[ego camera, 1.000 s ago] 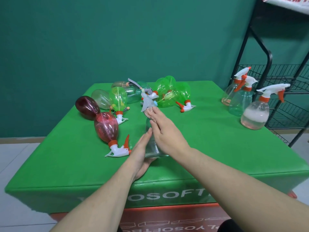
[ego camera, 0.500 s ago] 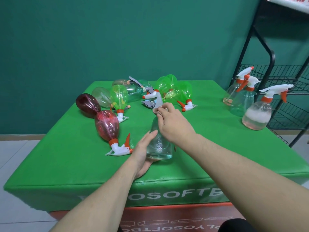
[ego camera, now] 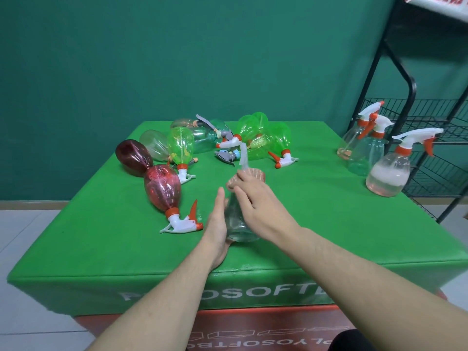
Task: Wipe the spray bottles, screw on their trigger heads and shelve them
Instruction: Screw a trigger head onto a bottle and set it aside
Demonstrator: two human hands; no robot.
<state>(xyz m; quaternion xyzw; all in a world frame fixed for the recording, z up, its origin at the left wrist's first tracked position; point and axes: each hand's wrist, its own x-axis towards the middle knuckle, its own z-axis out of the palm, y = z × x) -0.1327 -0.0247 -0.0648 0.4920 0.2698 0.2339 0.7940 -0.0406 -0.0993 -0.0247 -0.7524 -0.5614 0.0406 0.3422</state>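
Hands on clear bottle, upright near front edge of bench.
Left hand lies straight-fingered against its side; right hand grips trigger head at neck. Risk: cross-threading, or bottle skidding into red bottle beyond.

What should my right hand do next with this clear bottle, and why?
Probably keep turning the trigger head down onto the clear bottle. The right hand is curled over the bottle's top where the head sits, and the left hand braces the bottle upright on the table, so it seems mid-screwing.
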